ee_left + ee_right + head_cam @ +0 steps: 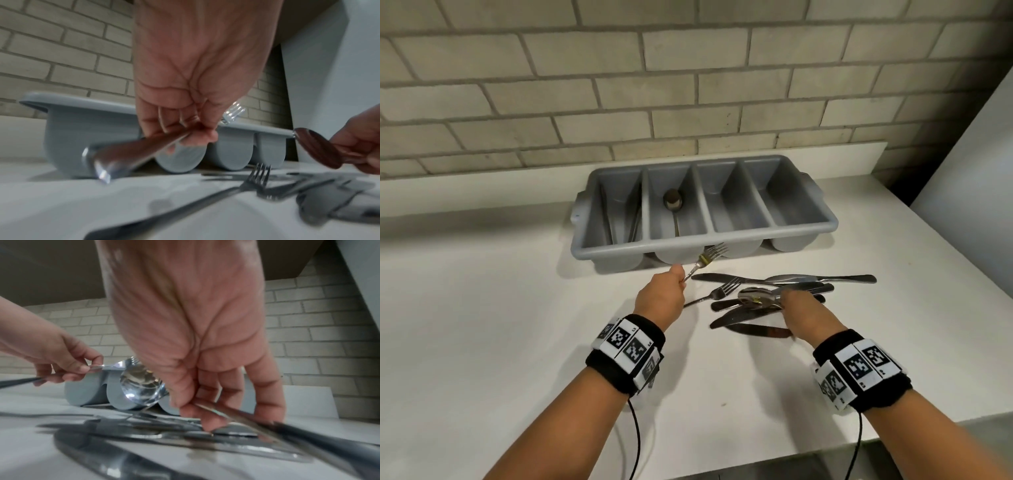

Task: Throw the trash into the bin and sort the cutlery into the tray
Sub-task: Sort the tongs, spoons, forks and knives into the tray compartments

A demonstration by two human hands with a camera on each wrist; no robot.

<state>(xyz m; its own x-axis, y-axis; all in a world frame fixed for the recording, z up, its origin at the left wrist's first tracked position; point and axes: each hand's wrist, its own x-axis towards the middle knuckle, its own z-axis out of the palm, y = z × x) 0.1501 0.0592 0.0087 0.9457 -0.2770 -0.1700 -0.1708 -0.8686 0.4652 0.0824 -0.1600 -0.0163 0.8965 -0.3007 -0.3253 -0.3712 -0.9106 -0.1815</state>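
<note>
A grey four-compartment cutlery tray (835, 224) stands against the brick wall; a spoon (673, 205) lies in its second compartment from the left. My left hand (667, 294) pinches a fork (705, 260) by its handle, tines raised just in front of the tray's near rim. My right hand (798, 308) pinches a spoon (756, 296) by its handle above a pile of knives (808, 279) and another fork (717, 293) on the counter. In the left wrist view the held fork (131, 154) crosses my left hand's fingers (185, 128). The right wrist view shows the held spoon's bowl (139, 386).
The white counter (482, 325) runs up to the brick wall, with its front edge near my right forearm. A pale panel (979, 154) rises at the right. Cables hang from both wrist bands. No bin or trash is in view.
</note>
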